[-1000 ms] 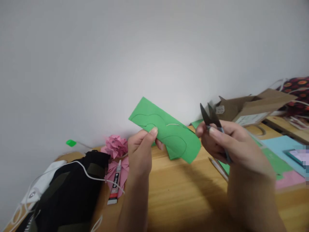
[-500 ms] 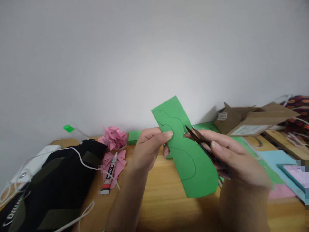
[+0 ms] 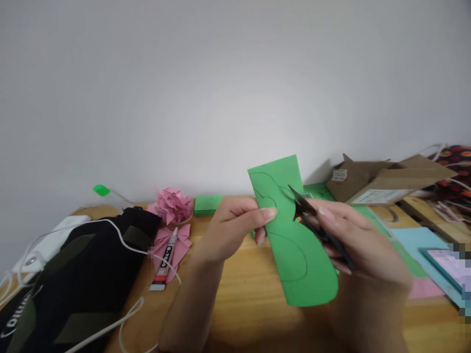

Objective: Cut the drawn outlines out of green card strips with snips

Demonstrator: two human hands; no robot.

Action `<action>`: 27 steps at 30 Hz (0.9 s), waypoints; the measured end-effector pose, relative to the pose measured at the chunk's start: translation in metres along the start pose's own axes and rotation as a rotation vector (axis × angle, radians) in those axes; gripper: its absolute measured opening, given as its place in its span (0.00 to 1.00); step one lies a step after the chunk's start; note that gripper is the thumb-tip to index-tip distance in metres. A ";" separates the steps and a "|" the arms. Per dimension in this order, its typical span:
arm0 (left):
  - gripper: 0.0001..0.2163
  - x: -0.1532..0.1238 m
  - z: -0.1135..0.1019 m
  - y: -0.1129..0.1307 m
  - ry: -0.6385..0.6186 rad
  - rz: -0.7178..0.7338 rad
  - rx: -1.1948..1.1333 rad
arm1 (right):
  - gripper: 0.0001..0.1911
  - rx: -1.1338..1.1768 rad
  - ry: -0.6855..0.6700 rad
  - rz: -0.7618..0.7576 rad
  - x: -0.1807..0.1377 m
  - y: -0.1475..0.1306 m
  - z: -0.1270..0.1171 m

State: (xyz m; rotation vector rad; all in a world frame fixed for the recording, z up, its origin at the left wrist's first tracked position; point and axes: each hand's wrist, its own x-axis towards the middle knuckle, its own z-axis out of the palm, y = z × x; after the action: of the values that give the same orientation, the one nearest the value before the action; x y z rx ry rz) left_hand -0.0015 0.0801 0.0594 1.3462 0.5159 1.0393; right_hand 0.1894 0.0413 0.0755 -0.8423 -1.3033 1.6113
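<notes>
A piece of green paper (image 3: 290,245) with curved pencil-like lines drawn on it is held up above the wooden table. My left hand (image 3: 239,223) pinches its left edge between thumb and fingers. In my right hand (image 3: 353,235) is a pair of black scissors (image 3: 307,211), its blades at the notch in the paper's right edge, with one blade across the front of the sheet. Below that notch the right edge is cut in a smooth rounded curve. Some fingers of my right hand are hidden behind the scissors and paper.
On the left lie a black cloth bag (image 3: 106,264), a white cable (image 3: 121,238), a glue tube (image 3: 164,264) and a pink paper flower (image 3: 172,203). At right are an opened cardboard box (image 3: 390,179), blue paper (image 3: 412,238) and a phone (image 3: 447,267). A pale wall (image 3: 235,88) stands behind.
The green paper and my left hand have shifted right, and the sheet has turned more upright. The scissors' blades now overlap the paper at the notch.
</notes>
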 end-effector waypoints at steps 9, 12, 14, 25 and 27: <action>0.20 0.000 0.002 -0.001 0.026 0.000 0.032 | 0.23 0.020 0.174 0.037 0.001 0.010 0.006; 0.20 0.000 0.003 -0.003 0.035 0.004 0.025 | 0.19 0.009 0.259 -0.067 0.002 0.011 0.011; 0.20 0.000 0.003 -0.004 0.037 0.016 0.018 | 0.13 0.041 0.318 -0.131 0.004 0.011 0.015; 0.20 0.001 0.002 -0.003 0.026 -0.003 0.011 | 0.17 0.142 0.166 -0.091 0.006 0.008 0.021; 0.20 0.001 0.002 -0.003 0.019 0.002 0.002 | 0.15 0.139 0.148 -0.084 0.006 0.007 0.021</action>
State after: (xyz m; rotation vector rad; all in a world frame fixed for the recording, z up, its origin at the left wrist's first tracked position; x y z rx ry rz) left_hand 0.0015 0.0803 0.0570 1.3404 0.5300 1.0545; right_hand 0.1670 0.0387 0.0730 -0.7951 -1.0958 1.5243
